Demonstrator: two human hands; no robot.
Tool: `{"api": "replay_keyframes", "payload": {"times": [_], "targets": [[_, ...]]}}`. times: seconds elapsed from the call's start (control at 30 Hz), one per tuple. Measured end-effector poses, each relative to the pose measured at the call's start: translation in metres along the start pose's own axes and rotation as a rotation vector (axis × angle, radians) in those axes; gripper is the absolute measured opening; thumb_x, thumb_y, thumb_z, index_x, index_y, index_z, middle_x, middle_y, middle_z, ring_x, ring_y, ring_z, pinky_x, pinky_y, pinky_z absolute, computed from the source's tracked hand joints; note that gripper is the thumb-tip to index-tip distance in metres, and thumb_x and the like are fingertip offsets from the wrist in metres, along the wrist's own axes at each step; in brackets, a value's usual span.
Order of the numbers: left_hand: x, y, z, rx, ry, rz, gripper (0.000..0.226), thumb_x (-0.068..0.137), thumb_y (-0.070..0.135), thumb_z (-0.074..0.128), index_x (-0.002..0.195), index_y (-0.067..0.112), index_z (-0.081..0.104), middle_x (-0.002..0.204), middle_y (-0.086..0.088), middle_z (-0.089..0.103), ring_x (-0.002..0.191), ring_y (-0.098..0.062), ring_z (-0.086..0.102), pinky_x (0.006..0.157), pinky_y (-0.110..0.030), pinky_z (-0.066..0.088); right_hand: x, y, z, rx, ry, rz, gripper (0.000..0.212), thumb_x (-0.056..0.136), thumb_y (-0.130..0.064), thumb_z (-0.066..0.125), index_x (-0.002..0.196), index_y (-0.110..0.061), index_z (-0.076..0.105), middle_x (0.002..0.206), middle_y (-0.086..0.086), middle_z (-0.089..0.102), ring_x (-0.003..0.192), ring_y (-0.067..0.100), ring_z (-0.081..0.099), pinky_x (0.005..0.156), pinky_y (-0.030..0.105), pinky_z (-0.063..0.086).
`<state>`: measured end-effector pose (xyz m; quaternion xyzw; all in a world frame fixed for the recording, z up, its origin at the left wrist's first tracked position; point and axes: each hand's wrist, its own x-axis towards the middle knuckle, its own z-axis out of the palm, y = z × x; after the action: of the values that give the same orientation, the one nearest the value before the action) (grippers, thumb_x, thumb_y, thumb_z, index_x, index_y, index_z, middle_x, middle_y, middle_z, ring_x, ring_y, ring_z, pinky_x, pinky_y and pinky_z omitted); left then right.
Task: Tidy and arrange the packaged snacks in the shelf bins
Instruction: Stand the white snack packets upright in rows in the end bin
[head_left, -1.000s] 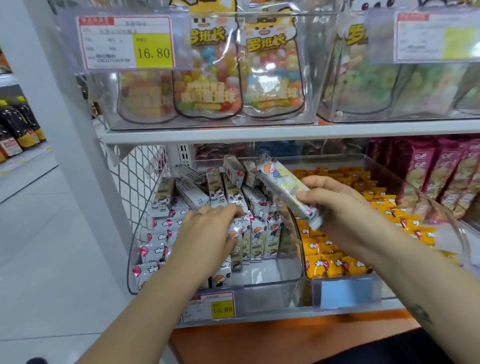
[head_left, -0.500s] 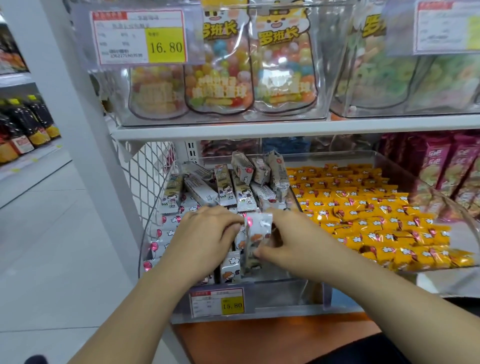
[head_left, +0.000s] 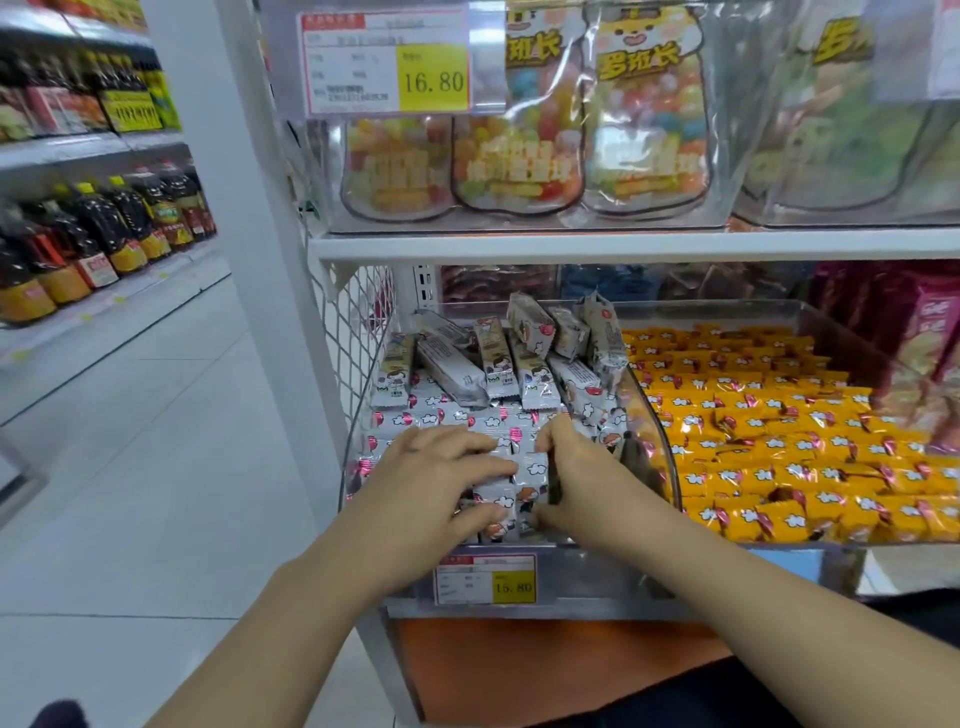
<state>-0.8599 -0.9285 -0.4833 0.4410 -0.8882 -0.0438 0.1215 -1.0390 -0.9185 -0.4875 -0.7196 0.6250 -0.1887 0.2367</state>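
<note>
Silver foil snack packets (head_left: 457, 415) with pink and white print fill the clear plastic bin (head_left: 667, 467) on the lower shelf. They stand in neat rows at the front and lie in a tilted jumble at the back. My left hand (head_left: 436, 483) rests over the front rows, fingers fairly straight and pressing on the packets. My right hand (head_left: 582, 478) is curled round one upright packet (head_left: 531, 480), pinching it between thumb and fingers just beside my left fingertips. Orange-wrapped sweets (head_left: 779, 441) fill the neighbouring bin on the right. A white and yellow price tag (head_left: 485, 579) sits on the bin's front.
</note>
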Motion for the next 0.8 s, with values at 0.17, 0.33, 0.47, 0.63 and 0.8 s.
{"api": "replay_keyframes", "payload": {"times": [0.17, 0.33, 0.47, 0.63, 0.8], "targets": [[-0.004, -0.001, 0.0, -0.014, 0.037, 0.013, 0.041, 0.09, 0.051, 0.05, 0.13, 0.046, 0.047, 0.14, 0.023, 0.038, 0.132, -0.002, 0.027, 0.114, -0.034, 0.014, -0.006, -0.005, -0.012, -0.029, -0.007, 0.003, 0.047, 0.077, -0.023, 0.076, 0.103, -0.021, 0.037, 0.1, 0.001, 0.055, 0.089, 0.02, 0.057, 0.076, 0.032, 0.046], [-0.004, 0.002, -0.001, -0.019, 0.049, 0.019, 0.039, 0.09, 0.052, 0.047, 0.129, 0.044, 0.05, 0.137, 0.021, 0.042, 0.13, -0.004, 0.032, 0.113, -0.033, 0.016, -0.012, -0.011, -0.038, -0.106, 0.146, -0.088, 0.028, 0.079, -0.03, 0.072, 0.096, -0.027, 0.05, 0.095, -0.012, 0.054, 0.08, 0.007, 0.053, 0.066, 0.018, 0.038], [-0.004, 0.005, -0.002, 0.02, 0.016, -0.002, 0.04, 0.093, 0.048, 0.044, 0.133, 0.046, 0.042, 0.14, 0.024, 0.034, 0.132, 0.0, 0.025, 0.116, -0.034, 0.009, -0.014, -0.003, -0.057, -0.446, 0.486, -0.19, 0.021, 0.086, -0.032, 0.062, 0.107, -0.027, 0.058, 0.106, -0.008, 0.052, 0.094, 0.012, 0.05, 0.071, 0.022, 0.037], [-0.005, 0.011, -0.002, -0.012, 0.039, 0.03, 0.04, 0.094, 0.04, 0.046, 0.134, 0.045, 0.042, 0.137, 0.024, 0.037, 0.129, 0.0, 0.027, 0.115, -0.035, 0.012, -0.005, 0.01, -0.054, -0.686, 0.429, -0.096, 0.038, 0.091, -0.04, 0.052, 0.128, -0.034, 0.049, 0.119, -0.003, 0.056, 0.112, 0.022, 0.045, 0.086, 0.035, 0.035], [-0.002, 0.015, -0.002, -0.046, 0.069, 0.052, 0.04, 0.089, 0.046, 0.04, 0.128, 0.043, 0.05, 0.132, 0.023, 0.044, 0.125, -0.001, 0.036, 0.115, -0.035, 0.014, 0.001, 0.01, -0.053, -0.691, 0.511, -0.128, 0.021, 0.084, -0.034, 0.066, 0.102, -0.024, 0.067, 0.092, -0.001, 0.071, 0.094, 0.024, 0.052, 0.075, 0.036, 0.026]]}}
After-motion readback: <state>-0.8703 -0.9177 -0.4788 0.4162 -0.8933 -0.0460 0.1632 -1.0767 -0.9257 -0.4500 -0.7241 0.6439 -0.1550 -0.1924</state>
